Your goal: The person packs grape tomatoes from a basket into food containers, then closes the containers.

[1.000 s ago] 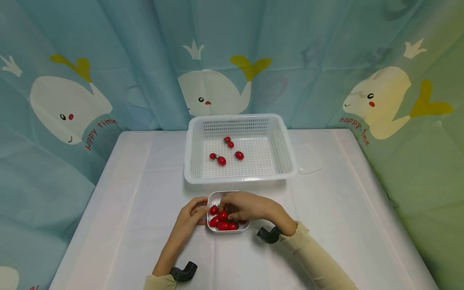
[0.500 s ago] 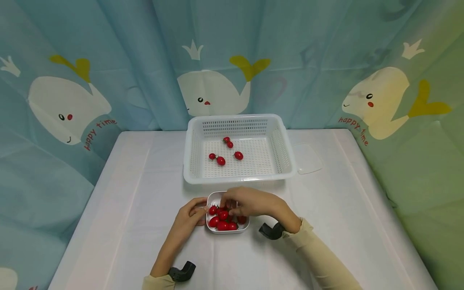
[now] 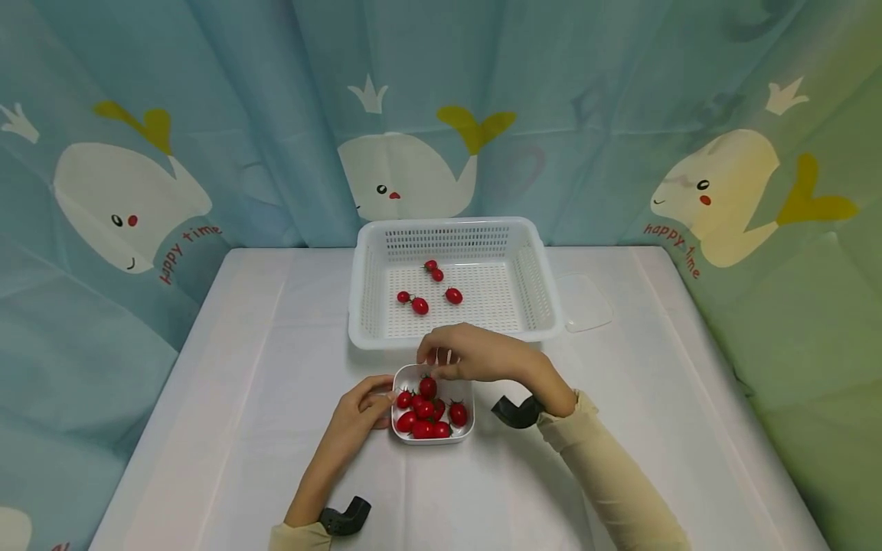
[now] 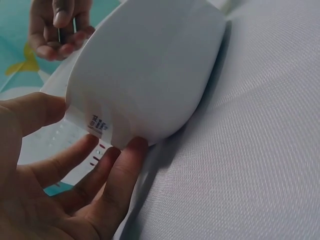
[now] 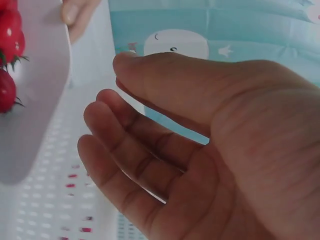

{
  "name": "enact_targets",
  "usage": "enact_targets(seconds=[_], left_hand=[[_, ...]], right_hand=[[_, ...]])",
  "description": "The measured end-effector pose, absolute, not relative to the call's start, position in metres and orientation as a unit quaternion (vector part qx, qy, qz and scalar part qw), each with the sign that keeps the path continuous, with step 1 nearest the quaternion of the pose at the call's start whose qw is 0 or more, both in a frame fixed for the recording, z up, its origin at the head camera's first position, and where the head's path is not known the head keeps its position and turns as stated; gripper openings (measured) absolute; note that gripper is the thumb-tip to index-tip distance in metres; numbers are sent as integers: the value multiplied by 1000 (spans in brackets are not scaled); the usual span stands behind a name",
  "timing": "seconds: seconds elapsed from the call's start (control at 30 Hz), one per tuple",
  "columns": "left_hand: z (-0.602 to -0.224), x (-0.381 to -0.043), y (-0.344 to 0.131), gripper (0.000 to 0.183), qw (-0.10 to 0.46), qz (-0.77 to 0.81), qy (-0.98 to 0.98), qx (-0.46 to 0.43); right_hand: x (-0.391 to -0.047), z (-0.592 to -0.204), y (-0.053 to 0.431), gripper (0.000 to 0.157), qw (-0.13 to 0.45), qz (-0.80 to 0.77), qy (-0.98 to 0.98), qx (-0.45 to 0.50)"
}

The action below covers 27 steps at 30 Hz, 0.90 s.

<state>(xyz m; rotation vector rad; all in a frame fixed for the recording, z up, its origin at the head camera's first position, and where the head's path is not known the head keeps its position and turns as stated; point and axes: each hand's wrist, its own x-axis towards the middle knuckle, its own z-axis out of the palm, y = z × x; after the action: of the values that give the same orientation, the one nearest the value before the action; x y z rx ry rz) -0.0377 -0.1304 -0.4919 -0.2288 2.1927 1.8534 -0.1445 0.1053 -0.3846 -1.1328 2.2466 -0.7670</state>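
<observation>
My left hand (image 3: 360,409) holds the left side of a small white plastic box (image 3: 460,389). In the left wrist view, thumb and fingertips (image 4: 135,147) grip one end of the box's outer wall (image 4: 150,70). Several red cherry tomatoes (image 3: 423,409) with green stems lie in the box, mostly toward its near side. Over the box's far edge hovers my right hand (image 3: 485,356); the right wrist view shows its fingers (image 5: 110,125) loosely bent, thumb apart, nothing between them. Tomatoes (image 5: 9,32) in the box show at that view's left edge.
Behind the box stands a white perforated basket (image 3: 363,306) holding several more cherry tomatoes (image 3: 453,295). A clear plastic lid (image 3: 586,302) lies right of it on the white-covered table (image 3: 276,444). A blue-green curtain (image 3: 276,115) with whale prints hangs behind.
My right hand has let go among the tomatoes and lifted back out of the box toward the basket, uncovering a tomato near the far side. The left hand stays on the box.
</observation>
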Motion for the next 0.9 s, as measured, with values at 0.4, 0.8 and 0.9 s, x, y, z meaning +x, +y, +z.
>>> enact_targets(seconds=[0.4, 0.8, 0.9], left_hand=[[-495, -36, -131, 40, 123, 640, 755, -73], [-496, -35, -132, 41, 117, 641, 755, -71], [-497, -35, -132, 41, 115, 643, 754, -70]], right_hand=[[-183, -365, 117, 25, 217, -276, 846, -401], [-239, -367, 115, 27, 205, -325, 840, -384], [-252, -372, 113, 28, 205, -329, 842, -375]])
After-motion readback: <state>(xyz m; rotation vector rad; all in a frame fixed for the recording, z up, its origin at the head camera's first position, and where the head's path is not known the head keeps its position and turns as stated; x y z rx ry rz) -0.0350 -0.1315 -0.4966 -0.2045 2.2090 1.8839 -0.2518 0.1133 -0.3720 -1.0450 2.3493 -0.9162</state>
